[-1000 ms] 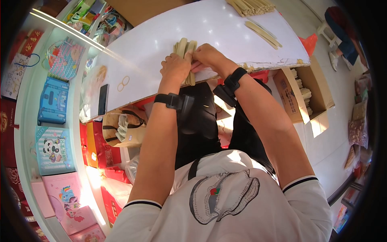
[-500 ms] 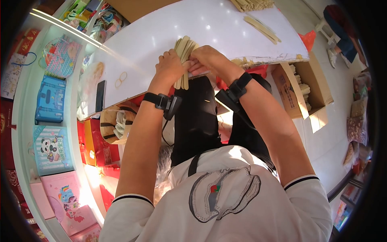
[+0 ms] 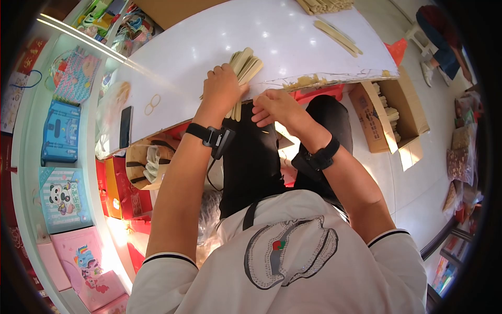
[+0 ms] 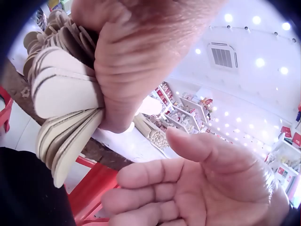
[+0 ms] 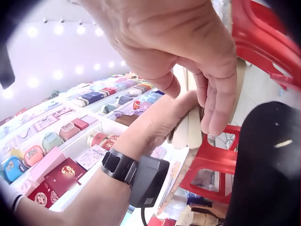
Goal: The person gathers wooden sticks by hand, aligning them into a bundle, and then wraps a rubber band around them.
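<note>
My left hand (image 3: 222, 88) grips a bundle of flat wooden craft sticks (image 3: 247, 64) with rounded ends, at the table's front edge. The sticks lean to one side and fan out above and below the hand. In the left wrist view, their ends (image 4: 66, 94) spread in uneven layers under the palm. Just to the right and nearer the body is my right hand (image 3: 280, 110), its fingers loosely extended and nothing held. A gap separates that palm (image 4: 193, 188) from the sticks in the left wrist view.
Two rubber bands (image 3: 152, 104) and a phone (image 3: 125, 127) lie left on the white table (image 3: 183, 73). A stick pile (image 3: 327, 5) and a few loose sticks (image 3: 339, 37) lie at the far right. Below stand a cardboard box (image 3: 368, 120) of sticks and a red stool (image 5: 211, 165).
My right hand has come off the bundle, moving toward the body and right. The left hand keeps its hold, and the sticks have gone from nearly upright to tilted and fanned.
</note>
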Demonstrator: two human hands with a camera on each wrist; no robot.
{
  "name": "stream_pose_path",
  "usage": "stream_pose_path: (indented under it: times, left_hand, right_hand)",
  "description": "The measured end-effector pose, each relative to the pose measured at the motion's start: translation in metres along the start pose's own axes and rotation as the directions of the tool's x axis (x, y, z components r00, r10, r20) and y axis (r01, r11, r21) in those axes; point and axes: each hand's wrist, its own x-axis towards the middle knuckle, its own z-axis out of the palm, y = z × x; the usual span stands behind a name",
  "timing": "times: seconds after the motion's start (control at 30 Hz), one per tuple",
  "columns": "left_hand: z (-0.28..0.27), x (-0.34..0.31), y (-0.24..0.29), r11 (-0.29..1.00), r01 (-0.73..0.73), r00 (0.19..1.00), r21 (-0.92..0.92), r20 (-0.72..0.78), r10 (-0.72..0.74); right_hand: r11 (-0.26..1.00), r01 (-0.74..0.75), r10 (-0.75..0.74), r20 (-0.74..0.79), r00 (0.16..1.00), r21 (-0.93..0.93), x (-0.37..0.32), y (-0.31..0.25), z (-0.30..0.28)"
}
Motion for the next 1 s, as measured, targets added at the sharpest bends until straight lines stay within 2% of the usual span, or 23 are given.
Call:
stream_pose_path:
  times: [0.07,0.17,0.2,0.3,0.4,0.5,0.6,0.8,1.0]
  left_hand:
    - [-0.002,-0.007,-0.001,0.998,-0.056,0.998,-0.022,-0.026,0.055]
    - [-0.007,-0.015,-0.002,0.991,-0.119,0.993,-0.053,-0.013,0.118]
    - [-0.008,-0.017,-0.002,0.989,-0.135,0.991,-0.064,0.0,0.135]
    - [-0.011,-0.022,-0.005,0.977,-0.19,0.981,-0.099,0.012,0.192]
    - [-0.013,-0.028,0.0,0.975,-0.189,0.981,-0.119,0.011,0.192]
    - [-0.015,-0.039,0.006,0.972,-0.206,0.977,-0.111,0.041,0.211]
    - [-0.011,-0.051,0.009,0.965,-0.227,0.974,-0.129,-0.013,0.227]
    - [-0.013,-0.075,0.025,0.976,-0.162,0.987,-0.144,-0.031,0.159]
    - [-0.007,-0.093,0.028,0.96,-0.201,0.976,-0.197,-0.122,0.179]
  right_hand:
    - [0.994,-0.103,0.1,0.091,0.991,0.029,-0.005,0.011,-0.002]
    - [0.965,-0.022,-0.012,0.129,0.992,0.263,0.0,0.041,0.003]
    - [0.943,-0.047,-0.011,0.17,0.985,0.33,0.003,0.044,0.006]
    - [0.873,0.096,-0.17,0.113,0.979,0.478,0.015,0.051,0.027]
    - [0.743,0.124,-0.234,0.082,0.969,0.658,0.025,0.048,0.042]
    - [0.645,0.117,-0.254,0.067,0.965,0.755,0.03,0.044,0.049]
    - [0.577,0.128,-0.25,0.025,0.968,0.807,0.025,0.042,0.055]
    - [0.574,0.073,-0.194,0.049,0.98,0.816,0.009,0.04,0.055]
    - [0.594,0.039,-0.139,0.055,0.989,0.803,-0.016,0.032,0.056]
